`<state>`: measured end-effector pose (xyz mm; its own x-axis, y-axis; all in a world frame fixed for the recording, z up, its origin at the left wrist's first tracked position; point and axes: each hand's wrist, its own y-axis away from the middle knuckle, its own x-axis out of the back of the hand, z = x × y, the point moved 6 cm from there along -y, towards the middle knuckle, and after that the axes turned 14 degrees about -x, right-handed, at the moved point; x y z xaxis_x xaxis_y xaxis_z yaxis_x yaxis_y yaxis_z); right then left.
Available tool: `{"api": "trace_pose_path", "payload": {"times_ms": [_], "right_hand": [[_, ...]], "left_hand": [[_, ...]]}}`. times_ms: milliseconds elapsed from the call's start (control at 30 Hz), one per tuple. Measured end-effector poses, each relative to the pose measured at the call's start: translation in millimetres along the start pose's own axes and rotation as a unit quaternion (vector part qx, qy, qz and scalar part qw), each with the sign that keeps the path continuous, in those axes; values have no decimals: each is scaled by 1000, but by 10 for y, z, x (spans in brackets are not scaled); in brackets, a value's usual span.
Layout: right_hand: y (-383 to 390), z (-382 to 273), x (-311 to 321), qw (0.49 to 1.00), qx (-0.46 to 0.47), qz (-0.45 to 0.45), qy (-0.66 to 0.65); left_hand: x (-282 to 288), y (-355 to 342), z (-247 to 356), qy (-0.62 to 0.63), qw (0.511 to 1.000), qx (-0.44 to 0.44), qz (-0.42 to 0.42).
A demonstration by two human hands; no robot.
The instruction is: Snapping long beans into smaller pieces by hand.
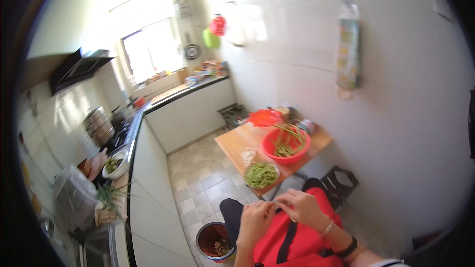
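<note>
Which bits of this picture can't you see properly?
In the head view:
- Anything pinched between the left hand and right hand: fingers cover it, too small to tell.
- The bottom of the red basin: green stalks cover it.
- Outside the window: glare washes it out.
- Scraps in the bin: too small to name.

A head-mounted fisheye view is directed obliquely downward; left hand (256, 219) and right hand (301, 208) are framed near, at lower centre.

Wooden table (231, 141): red basin (289, 160) with long green beans (284, 149), plate (278, 173) of cut bean pieces (261, 174), crumpled white scrap (248, 155), red plastic bag (263, 117).
</note>
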<state>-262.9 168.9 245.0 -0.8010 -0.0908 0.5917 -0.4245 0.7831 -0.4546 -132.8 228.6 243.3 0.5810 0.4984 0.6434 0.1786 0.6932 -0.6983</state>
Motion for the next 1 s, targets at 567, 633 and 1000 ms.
{"api": "trace_pose_path", "payload": {"times_ms": [567, 633, 1000], "right_hand": [[7, -254, 82, 980, 124, 145, -45], [16, -224, 102, 974, 130, 169, -79], [24, -104, 122, 989, -2, 62, -135]], "left_hand": [[6, -9, -89, 110, 976, 98, 158], [-52, 18, -82, 149, 966, 118, 174], [-58, 126, -278, 328, 892, 220, 222]]}}
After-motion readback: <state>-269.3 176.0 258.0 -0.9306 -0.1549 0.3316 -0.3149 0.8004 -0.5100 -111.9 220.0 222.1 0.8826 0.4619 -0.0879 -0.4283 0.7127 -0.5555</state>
